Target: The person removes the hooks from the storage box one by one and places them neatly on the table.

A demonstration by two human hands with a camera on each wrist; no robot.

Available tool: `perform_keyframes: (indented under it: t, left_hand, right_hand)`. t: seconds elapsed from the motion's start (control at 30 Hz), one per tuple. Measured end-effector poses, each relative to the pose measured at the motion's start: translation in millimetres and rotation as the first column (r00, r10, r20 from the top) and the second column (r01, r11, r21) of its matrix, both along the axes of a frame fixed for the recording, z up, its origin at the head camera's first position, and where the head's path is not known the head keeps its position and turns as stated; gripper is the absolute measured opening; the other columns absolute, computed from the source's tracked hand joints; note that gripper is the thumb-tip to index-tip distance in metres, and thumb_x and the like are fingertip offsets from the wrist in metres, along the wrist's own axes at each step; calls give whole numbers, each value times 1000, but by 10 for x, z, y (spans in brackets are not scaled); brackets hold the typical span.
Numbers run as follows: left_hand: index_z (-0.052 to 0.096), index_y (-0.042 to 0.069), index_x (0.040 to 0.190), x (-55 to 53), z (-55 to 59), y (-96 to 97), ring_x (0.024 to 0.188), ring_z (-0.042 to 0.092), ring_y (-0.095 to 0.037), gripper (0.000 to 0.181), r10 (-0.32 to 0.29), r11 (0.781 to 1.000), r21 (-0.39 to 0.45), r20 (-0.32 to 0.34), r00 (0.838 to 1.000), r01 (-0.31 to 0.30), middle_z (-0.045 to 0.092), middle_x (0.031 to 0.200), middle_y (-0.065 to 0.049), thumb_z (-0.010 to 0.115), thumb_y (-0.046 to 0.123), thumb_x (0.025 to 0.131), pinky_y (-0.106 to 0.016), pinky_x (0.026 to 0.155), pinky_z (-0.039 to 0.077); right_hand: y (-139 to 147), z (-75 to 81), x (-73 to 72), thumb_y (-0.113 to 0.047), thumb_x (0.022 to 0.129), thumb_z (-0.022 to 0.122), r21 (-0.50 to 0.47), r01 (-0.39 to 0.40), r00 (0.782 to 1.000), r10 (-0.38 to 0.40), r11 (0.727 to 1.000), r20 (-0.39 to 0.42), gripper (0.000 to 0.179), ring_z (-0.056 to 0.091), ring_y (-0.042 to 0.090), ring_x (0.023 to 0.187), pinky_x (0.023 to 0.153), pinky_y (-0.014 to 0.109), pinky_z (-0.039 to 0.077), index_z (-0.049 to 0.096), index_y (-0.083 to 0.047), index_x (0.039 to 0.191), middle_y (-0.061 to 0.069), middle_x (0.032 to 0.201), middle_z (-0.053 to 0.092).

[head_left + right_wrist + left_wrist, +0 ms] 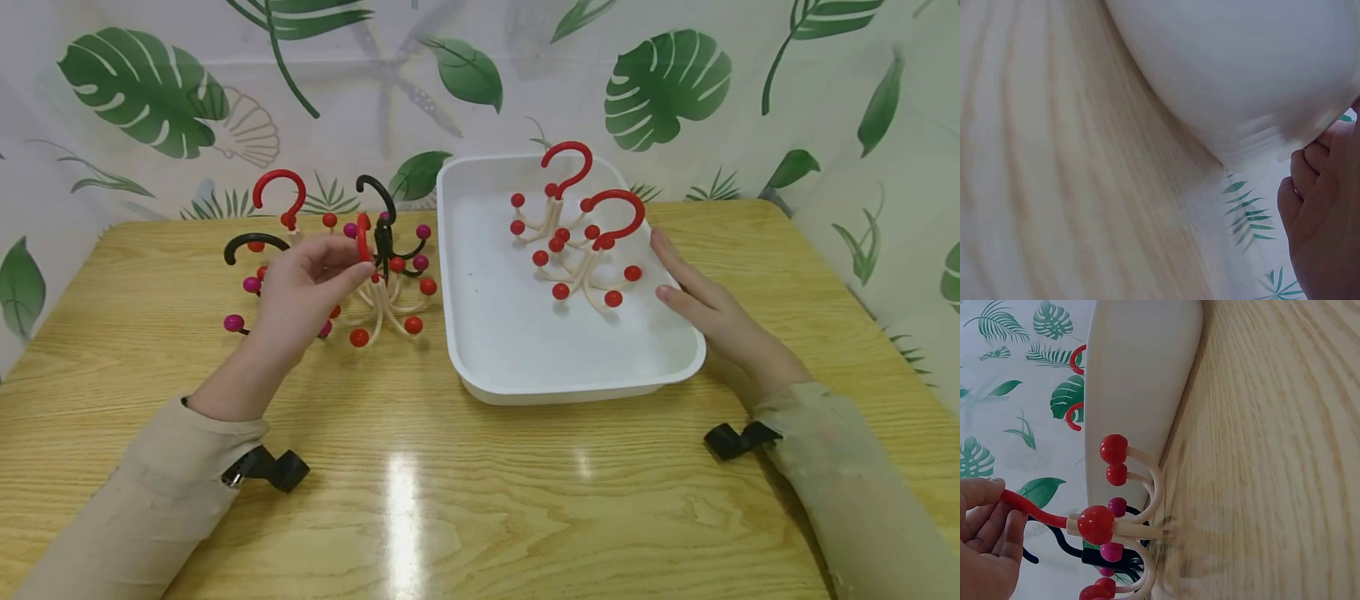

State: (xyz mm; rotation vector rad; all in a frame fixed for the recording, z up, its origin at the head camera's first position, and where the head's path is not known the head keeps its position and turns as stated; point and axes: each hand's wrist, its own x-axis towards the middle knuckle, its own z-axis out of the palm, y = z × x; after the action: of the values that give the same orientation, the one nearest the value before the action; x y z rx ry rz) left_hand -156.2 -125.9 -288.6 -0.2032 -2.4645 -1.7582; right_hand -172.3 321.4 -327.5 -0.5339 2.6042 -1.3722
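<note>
My left hand (296, 287) pinches the red hook of a cream claw hanger (380, 300) with red ball tips. In the left wrist view, thumb and fingertips close round that red hook (1035, 509). Behind it stands a black claw hanger (384, 237) with magenta balls. On the right, my right hand (712, 312) holds the side rim of a white tray (495, 367), its fingers partly hidden below the edge. Inside the tray stand two cream claw hangers with red hooks, a rear one (553, 212) and a front one (587, 271).
More hangers crowd the table left of the tray: one with a red hook (281, 187), another with a black hook (251, 242), both partly behind my left hand. A leaf-patterned cloth (517, 75) hangs behind the wooden table (480, 492).
</note>
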Motion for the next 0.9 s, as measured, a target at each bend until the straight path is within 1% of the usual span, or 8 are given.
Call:
perform_keyframes:
  t: [0.13, 0.4, 0.6, 0.77, 0.9]
  left_hand:
    - [60, 5, 106, 2, -18, -2, 93, 57, -14, 30, -2, 1000, 9, 8, 1000, 2, 59, 102, -5, 65, 24, 83, -18, 82, 47]
    - [60, 5, 108, 11, -40, -3, 94, 57, -13, 32, -5, 1000, 2, 23, 1000, 5, 60, 103, -6, 64, 25, 84, -19, 81, 47]
    - [60, 4, 108, 25, -49, -2, 94, 58, -13, 31, -3, 1000, 22, 33, 999, 2, 61, 103, -6, 64, 23, 84, -18, 81, 48]
    - [59, 3, 109, 26, -54, -1, 93, 58, -13, 32, -5, 999, 36, 28, 1000, 4, 60, 103, -7, 64, 21, 84, -17, 80, 48]
    - [58, 4, 110, 29, -47, 3, 93, 57, -14, 32, 5, 999, 41, 8, 1000, -6, 58, 103, -6, 65, 21, 83, -17, 79, 47]
  right_hand:
    - [-7, 4, 5, -27, 96, 42, 2, 0, 1000, 0, 1000, -2, 58, -3, -1, 136, 108, 54, 0, 10, -36, 143, -18, 150, 0]
    - [-1, 2, -5, -27, 96, 42, 2, 10, 1000, -10, 1000, 7, 58, -2, 0, 136, 108, 53, 0, 10, -36, 143, -18, 150, 0]
    - [2, -4, -9, -26, 96, 42, 2, 19, 1000, -19, 1000, 4, 58, -2, 0, 136, 109, 52, 0, 10, -34, 144, -17, 150, 0]
    - [-5, 8, -3, -26, 95, 42, -7, 13, 1000, -13, 1000, 9, 59, -3, 1, 136, 108, 54, -1, 10, -34, 144, -17, 150, 0]
    - [-11, 12, -1, -26, 95, 42, -4, 19, 1000, -19, 1000, 17, 58, -3, 0, 136, 108, 55, -1, 10, -36, 143, -19, 150, 0]
